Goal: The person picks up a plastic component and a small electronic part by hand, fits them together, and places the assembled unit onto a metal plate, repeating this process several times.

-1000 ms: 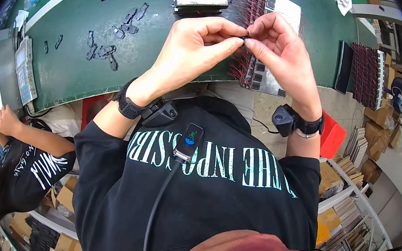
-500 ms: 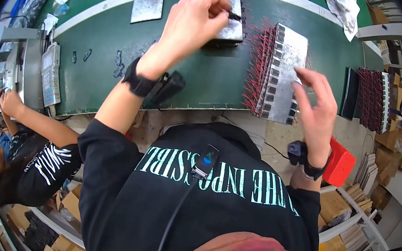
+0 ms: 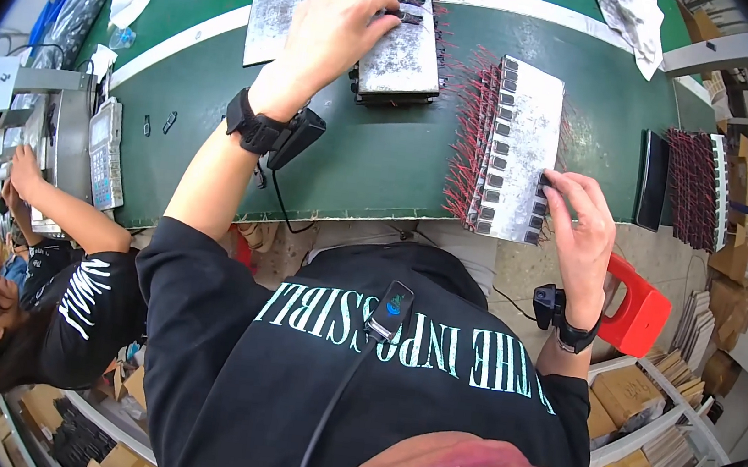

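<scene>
Our left hand [image 3: 340,31] touches a small black part [image 3: 410,18] at the right edge of the far middle plate [image 3: 398,61]. Our right hand [image 3: 583,228] touches the right edge of the nearer plate [image 3: 529,127], whose left side bears black blocks [image 3: 500,148] and red wires [image 3: 467,166]. Two dark pieces [image 3: 170,123] lie farther left.

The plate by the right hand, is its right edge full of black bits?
Not full: on the plate, black bits sit low along that edge; it's bare above.

Plates [image 3: 532,113]: mottled, dull metal. Small components [image 3: 500,148]: matt black plastic. Tabletop [image 3: 383,156]: smooth, semi-gloss. Rag [image 3: 631,18]: creased cloth.
</scene>
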Demonstrator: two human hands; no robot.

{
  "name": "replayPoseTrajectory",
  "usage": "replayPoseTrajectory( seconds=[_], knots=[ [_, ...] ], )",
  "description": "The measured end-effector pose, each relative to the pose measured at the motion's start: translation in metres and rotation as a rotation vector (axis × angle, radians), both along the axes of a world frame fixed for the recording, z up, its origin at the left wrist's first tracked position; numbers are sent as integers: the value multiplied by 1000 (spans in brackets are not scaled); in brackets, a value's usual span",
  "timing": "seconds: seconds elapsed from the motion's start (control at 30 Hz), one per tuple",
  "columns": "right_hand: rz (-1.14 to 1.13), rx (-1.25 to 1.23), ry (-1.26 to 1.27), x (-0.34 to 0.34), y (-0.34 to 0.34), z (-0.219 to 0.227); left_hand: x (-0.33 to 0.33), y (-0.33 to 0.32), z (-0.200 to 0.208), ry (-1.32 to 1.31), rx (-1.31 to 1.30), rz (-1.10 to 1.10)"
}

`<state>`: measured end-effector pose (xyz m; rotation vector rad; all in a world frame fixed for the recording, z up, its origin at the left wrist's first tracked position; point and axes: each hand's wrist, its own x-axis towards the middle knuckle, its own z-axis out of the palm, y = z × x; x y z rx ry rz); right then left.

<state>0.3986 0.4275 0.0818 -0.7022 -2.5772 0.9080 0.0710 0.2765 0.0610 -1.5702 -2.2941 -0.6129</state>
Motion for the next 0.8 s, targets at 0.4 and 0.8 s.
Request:
replayPoseTrajectory(
  seconds=[0.4, 0.8],
  knots=[
    [24, -71, -52, -8, 10, 3, 0, 22, -10, 60, 72, 34],
    [11, -169, -117, -11, 9, 2, 11, -39, 34, -102, 288, 195]
  ],
)
